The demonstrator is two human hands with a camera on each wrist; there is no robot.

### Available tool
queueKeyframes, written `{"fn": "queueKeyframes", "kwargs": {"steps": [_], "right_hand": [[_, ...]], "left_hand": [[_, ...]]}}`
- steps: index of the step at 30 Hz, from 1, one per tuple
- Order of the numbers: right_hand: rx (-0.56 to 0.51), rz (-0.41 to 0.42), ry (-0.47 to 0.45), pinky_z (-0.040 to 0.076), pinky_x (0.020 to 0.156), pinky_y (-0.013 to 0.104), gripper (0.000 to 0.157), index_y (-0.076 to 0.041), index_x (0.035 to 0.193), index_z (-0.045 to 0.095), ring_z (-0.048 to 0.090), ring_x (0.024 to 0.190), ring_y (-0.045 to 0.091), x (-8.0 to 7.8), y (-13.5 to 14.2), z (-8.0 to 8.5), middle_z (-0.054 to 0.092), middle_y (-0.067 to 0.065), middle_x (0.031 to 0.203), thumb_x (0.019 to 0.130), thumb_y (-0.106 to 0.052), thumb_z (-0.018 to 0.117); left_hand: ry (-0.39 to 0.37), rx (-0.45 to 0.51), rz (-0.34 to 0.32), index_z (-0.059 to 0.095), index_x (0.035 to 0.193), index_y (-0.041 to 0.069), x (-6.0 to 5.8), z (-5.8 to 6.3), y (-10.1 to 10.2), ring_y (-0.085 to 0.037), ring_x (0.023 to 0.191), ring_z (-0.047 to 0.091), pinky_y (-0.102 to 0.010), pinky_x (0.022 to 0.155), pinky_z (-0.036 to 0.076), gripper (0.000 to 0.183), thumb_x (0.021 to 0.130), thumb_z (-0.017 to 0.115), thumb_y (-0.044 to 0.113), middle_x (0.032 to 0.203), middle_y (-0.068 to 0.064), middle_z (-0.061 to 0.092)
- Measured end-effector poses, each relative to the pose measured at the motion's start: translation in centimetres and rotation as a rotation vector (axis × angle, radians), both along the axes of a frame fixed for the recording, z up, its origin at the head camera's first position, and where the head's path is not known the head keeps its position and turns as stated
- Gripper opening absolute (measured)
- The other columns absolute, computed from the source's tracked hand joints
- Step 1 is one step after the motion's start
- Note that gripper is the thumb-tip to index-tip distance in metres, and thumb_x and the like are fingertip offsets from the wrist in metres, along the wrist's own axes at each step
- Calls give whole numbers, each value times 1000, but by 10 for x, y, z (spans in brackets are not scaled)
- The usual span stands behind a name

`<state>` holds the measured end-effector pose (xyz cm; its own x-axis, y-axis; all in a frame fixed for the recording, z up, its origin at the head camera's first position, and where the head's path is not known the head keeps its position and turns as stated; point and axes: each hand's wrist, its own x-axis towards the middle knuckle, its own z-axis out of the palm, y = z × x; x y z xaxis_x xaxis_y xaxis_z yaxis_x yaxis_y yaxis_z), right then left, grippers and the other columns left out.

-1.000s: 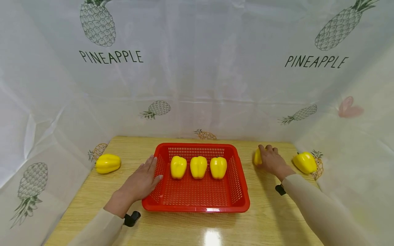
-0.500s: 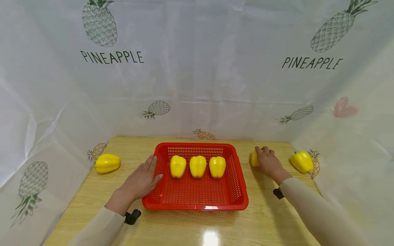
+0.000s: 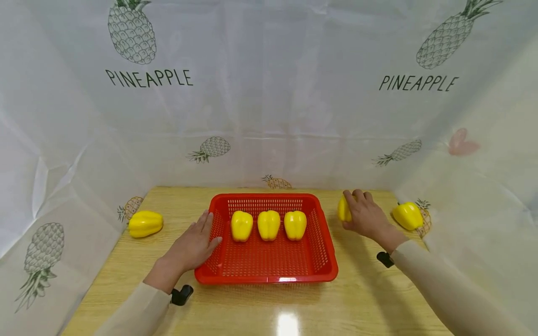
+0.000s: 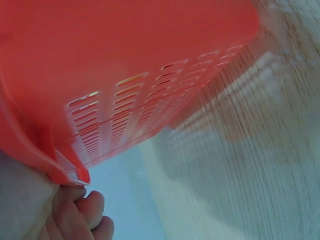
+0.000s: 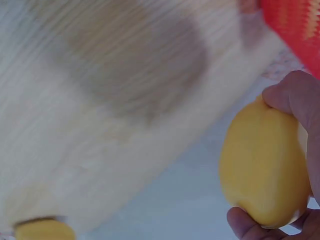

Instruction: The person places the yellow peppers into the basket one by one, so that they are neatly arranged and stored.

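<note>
A red perforated plastic basket point(image 3: 269, 279) stands mid-table, with three yellow bell peppers in a row inside: a left one point(image 3: 241, 226), a middle one point(image 3: 269, 225) and a right one point(image 3: 295, 225). My left hand point(image 3: 189, 246) rests on the basket's left rim, fingers extended along it; the left wrist view shows its fingertips point(image 4: 92, 210) right at the rim. Right of the basket, my right hand point(image 3: 366, 217) grips another yellow bell pepper point(image 5: 265, 162) between thumb and fingers. In the head view the hand partly covers that pepper.
One yellow bell pepper point(image 3: 145, 224) lies at the table's left edge, another point(image 3: 408, 216) at the right edge. White pineapple-printed sheeting point(image 3: 269, 93) encloses the wooden table point(image 3: 235, 310) at the back and both sides.
My right hand has raised the gripped bell pepper slightly. The left hand keeps its place on the basket rim. The head view has shifted a little to the right.
</note>
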<state>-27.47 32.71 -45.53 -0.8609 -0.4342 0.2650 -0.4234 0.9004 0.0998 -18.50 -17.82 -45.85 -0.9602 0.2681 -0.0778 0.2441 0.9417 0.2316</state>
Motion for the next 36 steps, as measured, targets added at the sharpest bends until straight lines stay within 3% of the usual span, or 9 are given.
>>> {"fn": "queueKeyframes", "kwargs": {"steps": [8,18,25,32,36], "right_hand": [[33,74,12,60,85,51,90,1,145,42,54,108,48,14,-33,37,53,29,127,78,-36,90],[72,123,3,63,80,45,89,-1,146,45,55,108,43,32,-92,73,55,26,127,81,-44,88],[54,165,-56,63,84,43,93,0,149,43,57,107,42,41,-133,80,56,25,130,81,-44,90],[32,197,-157,62,93,45,95,1,154,41,60,113,41,45,-171,76,57,23,138,84,-43,87],[27,224,-219,61,91,44,91,-1,153,42,61,108,37,48,-193,74,58,21,136,84,-42,87]], "left_hand": [[6,-13,8,16,165,-9,-3,-3,-1,-47,158,27,-61,128,27,84,109,56,39,173,-30,14],[5,-7,16,15,165,-9,-5,0,0,-47,158,26,-61,127,26,85,109,57,40,173,-30,14],[-13,2,31,13,166,-7,-6,-2,-1,-47,157,28,-61,127,27,86,109,55,42,174,-29,13],[-14,13,27,13,166,-7,-3,-2,0,-48,157,28,-61,127,27,86,109,55,41,174,-29,12],[-18,9,27,13,166,-6,-2,-1,0,-48,157,29,-60,127,28,85,110,54,41,174,-28,12]]}}
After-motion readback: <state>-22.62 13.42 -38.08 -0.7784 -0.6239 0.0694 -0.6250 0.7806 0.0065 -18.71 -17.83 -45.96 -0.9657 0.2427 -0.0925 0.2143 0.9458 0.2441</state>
